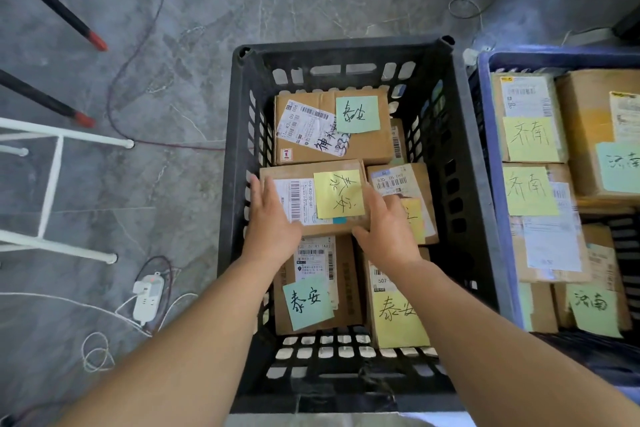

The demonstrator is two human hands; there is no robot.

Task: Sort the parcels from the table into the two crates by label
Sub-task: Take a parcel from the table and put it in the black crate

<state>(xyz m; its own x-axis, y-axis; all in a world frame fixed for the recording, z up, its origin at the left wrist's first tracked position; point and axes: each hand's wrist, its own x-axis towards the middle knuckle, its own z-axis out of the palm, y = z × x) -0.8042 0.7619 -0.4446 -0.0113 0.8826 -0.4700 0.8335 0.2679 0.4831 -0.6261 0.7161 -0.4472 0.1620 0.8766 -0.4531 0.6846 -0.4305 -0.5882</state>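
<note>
A black crate [346,48] stands on the floor below me with several cardboard parcels in it, each with a handwritten sticky note. Both my hands are down inside it on one parcel [322,199] that bears a yellow note. My left hand [272,222] lies with straight fingers on its left end. My right hand [384,229] presses its right end, thumb at the near edge. A blue crate [491,156] at the right holds several more parcels with yellow and green notes.
The floor is grey stone tile. White frame legs [59,135] and two black poles with red tips [83,118] stand at the left. A white power strip [147,298] and loose cables lie near the black crate's left side.
</note>
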